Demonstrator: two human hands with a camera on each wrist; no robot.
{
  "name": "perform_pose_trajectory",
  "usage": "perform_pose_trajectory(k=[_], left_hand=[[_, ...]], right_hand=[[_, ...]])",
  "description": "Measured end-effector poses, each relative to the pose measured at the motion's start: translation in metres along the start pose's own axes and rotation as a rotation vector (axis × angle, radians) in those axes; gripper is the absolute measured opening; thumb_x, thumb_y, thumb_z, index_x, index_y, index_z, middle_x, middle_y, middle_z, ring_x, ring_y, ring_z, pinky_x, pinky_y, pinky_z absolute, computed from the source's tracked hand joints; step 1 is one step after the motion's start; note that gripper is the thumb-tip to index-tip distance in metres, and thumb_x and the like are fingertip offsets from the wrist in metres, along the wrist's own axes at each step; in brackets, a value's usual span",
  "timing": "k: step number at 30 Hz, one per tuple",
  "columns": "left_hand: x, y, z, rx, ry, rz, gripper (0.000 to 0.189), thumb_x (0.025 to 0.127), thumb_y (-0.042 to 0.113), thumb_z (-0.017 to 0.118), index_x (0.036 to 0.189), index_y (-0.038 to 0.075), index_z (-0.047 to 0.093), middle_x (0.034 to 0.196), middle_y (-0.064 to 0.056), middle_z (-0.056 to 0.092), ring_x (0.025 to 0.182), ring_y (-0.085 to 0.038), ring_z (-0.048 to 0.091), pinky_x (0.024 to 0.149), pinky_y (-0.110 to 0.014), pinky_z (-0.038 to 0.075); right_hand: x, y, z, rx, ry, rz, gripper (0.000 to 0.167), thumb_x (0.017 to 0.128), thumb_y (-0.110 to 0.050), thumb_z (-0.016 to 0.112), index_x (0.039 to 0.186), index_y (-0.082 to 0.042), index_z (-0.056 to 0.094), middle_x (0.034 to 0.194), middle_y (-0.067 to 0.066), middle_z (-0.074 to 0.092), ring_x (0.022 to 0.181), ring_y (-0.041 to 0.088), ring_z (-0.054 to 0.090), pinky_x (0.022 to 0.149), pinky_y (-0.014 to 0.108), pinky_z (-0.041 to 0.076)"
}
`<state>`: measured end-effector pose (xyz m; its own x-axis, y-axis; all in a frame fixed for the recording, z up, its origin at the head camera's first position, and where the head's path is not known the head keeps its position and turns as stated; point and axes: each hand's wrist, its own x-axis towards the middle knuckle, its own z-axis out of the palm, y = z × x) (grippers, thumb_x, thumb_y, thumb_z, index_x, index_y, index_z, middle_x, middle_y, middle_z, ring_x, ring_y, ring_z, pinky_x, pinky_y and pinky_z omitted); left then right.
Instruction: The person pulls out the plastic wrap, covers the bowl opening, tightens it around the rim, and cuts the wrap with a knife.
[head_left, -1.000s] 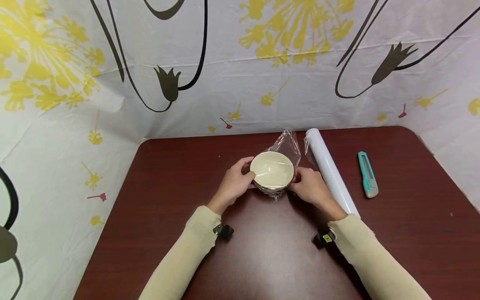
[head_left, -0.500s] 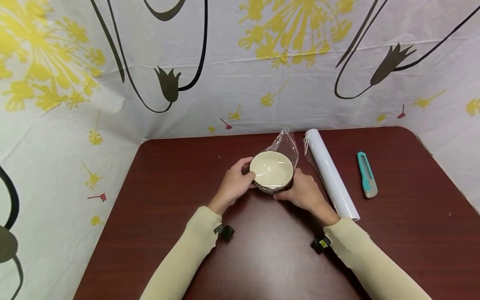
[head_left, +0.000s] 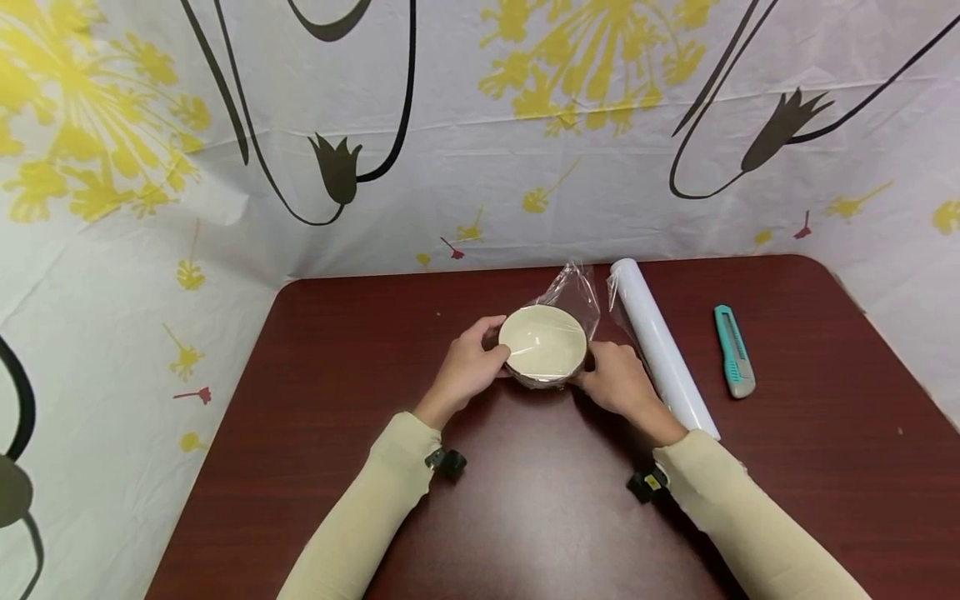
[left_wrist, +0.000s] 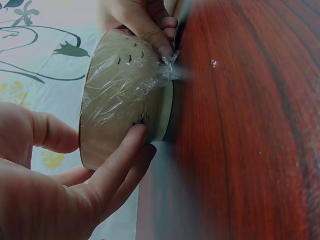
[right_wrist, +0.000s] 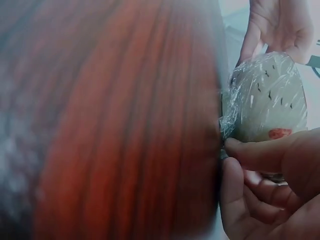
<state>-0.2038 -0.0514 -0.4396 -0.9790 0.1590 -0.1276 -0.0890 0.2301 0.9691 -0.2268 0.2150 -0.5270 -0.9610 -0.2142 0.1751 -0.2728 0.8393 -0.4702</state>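
A cream bowl (head_left: 542, 340) with its sides covered in clear plastic wrap (head_left: 576, 290) sits upright near the middle of the table. Its left side is held by my left hand (head_left: 467, 367), thumb at the rim and fingers against the wall, as the left wrist view shows on the bowl (left_wrist: 117, 95). At the lower right of the bowl, my right hand (head_left: 621, 382) pinches gathered wrap close to the base. In the right wrist view the thumb and forefinger of the right hand (right_wrist: 280, 185) meet by the crumpled wrap (right_wrist: 230, 117); part of the pinch is hidden.
A white roll of plastic wrap (head_left: 663, 346) lies slanted right of the bowl, close to my right forearm. Farther right is a teal and grey utility knife (head_left: 735, 350). A patterned cloth (head_left: 450, 167) hangs behind the dark red table (head_left: 360, 358).
My right hand moved its thumb along the bowl's front, then drew back to the lower right side. Wrap hanging at the front now lies closer to the bowl. My left hand keeps its hold.
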Motion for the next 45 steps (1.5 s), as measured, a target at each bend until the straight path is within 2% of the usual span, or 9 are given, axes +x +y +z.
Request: perform_pose_trajectory(k=[5, 8, 15, 20, 24, 28, 35, 40, 45], left_hand=[[-0.001, 0.000, -0.001, -0.005, -0.004, -0.002, 0.055, 0.102, 0.001, 0.058, 0.156, 0.004, 0.059, 0.148, -0.019, 0.065, 0.104, -0.024, 0.076, 0.079, -0.035, 0.069], [-0.001, 0.000, -0.001, -0.010, -0.006, -0.010, 0.055, 0.102, 0.001, 0.057, 0.157, 0.005, 0.058, 0.149, -0.019, 0.064, 0.105, -0.025, 0.076, 0.080, -0.035, 0.069], [-0.001, 0.000, -0.002, -0.025, -0.022, -0.019, 0.057, 0.102, 0.000, 0.056, 0.159, 0.004, 0.055, 0.152, -0.020, 0.061, 0.108, -0.027, 0.076, 0.082, -0.036, 0.069], [-0.001, 0.001, -0.004, -0.020, -0.019, -0.022, 0.057, 0.102, 0.000, 0.056, 0.159, 0.004, 0.055, 0.153, -0.020, 0.061, 0.111, -0.028, 0.075, 0.083, -0.036, 0.069], [-0.001, 0.001, -0.004, -0.016, -0.023, -0.024, 0.057, 0.103, 0.001, 0.056, 0.160, 0.004, 0.054, 0.153, -0.020, 0.061, 0.113, -0.028, 0.074, 0.083, -0.036, 0.069], [-0.001, 0.001, -0.004, -0.011, -0.032, -0.030, 0.057, 0.103, 0.002, 0.056, 0.160, 0.005, 0.054, 0.153, -0.019, 0.061, 0.114, -0.027, 0.074, 0.084, -0.035, 0.068], [-0.001, 0.003, -0.003, -0.015, -0.042, -0.031, 0.056, 0.104, 0.002, 0.056, 0.160, 0.004, 0.054, 0.153, -0.020, 0.061, 0.116, -0.028, 0.074, 0.084, -0.036, 0.068], [-0.001, 0.005, -0.003, -0.021, -0.044, -0.025, 0.056, 0.104, 0.001, 0.056, 0.160, 0.003, 0.054, 0.153, -0.021, 0.061, 0.117, -0.029, 0.073, 0.085, -0.036, 0.068], [-0.001, 0.004, -0.004, -0.024, -0.046, -0.035, 0.056, 0.104, 0.001, 0.056, 0.161, 0.003, 0.053, 0.154, -0.020, 0.060, 0.119, -0.028, 0.073, 0.085, -0.035, 0.068]], right_hand=[[-0.003, -0.014, -0.012, 0.000, 0.017, 0.002, 0.036, 0.082, -0.028, 0.092, 0.107, -0.007, 0.077, 0.099, 0.021, 0.079, 0.094, 0.054, 0.074, 0.071, 0.069, 0.059], [-0.006, -0.030, -0.026, 0.009, 0.005, 0.002, 0.033, 0.080, -0.027, 0.092, 0.101, -0.006, 0.076, 0.094, 0.019, 0.078, 0.091, 0.051, 0.074, 0.071, 0.067, 0.059], [-0.017, -0.059, -0.067, 0.076, -0.077, 0.029, 0.014, 0.080, -0.010, 0.086, 0.083, -0.011, 0.072, 0.074, -0.002, 0.073, 0.071, 0.023, 0.068, 0.066, 0.045, 0.056], [-0.016, -0.058, -0.069, 0.059, -0.098, 0.044, 0.013, 0.082, -0.009, 0.085, 0.087, -0.010, 0.074, 0.080, -0.001, 0.077, 0.079, 0.026, 0.073, 0.071, 0.046, 0.057], [-0.011, -0.055, -0.065, 0.030, -0.070, 0.022, 0.011, 0.083, -0.010, 0.083, 0.079, -0.012, 0.073, 0.074, -0.001, 0.074, 0.074, 0.032, 0.070, 0.068, 0.050, 0.057], [-0.004, -0.055, -0.061, 0.061, -0.046, 0.088, 0.014, 0.079, -0.008, 0.080, 0.082, -0.009, 0.066, 0.073, 0.003, 0.067, 0.070, 0.033, 0.064, 0.064, 0.046, 0.054], [0.000, -0.055, -0.056, 0.225, -0.074, 0.217, 0.017, 0.078, -0.002, 0.073, 0.088, -0.007, 0.059, 0.080, 0.007, 0.066, 0.076, 0.029, 0.066, 0.066, 0.036, 0.052], [0.000, -0.055, -0.054, 0.432, -0.142, 0.278, 0.016, 0.081, 0.005, 0.064, 0.094, -0.003, 0.057, 0.081, 0.006, 0.065, 0.077, 0.016, 0.069, 0.068, 0.023, 0.054], [-0.002, -0.058, -0.062, 0.694, -0.232, 0.316, 0.015, 0.090, 0.011, 0.057, 0.105, 0.007, 0.056, 0.084, 0.006, 0.066, 0.075, 0.010, 0.071, 0.073, 0.025, 0.066]])
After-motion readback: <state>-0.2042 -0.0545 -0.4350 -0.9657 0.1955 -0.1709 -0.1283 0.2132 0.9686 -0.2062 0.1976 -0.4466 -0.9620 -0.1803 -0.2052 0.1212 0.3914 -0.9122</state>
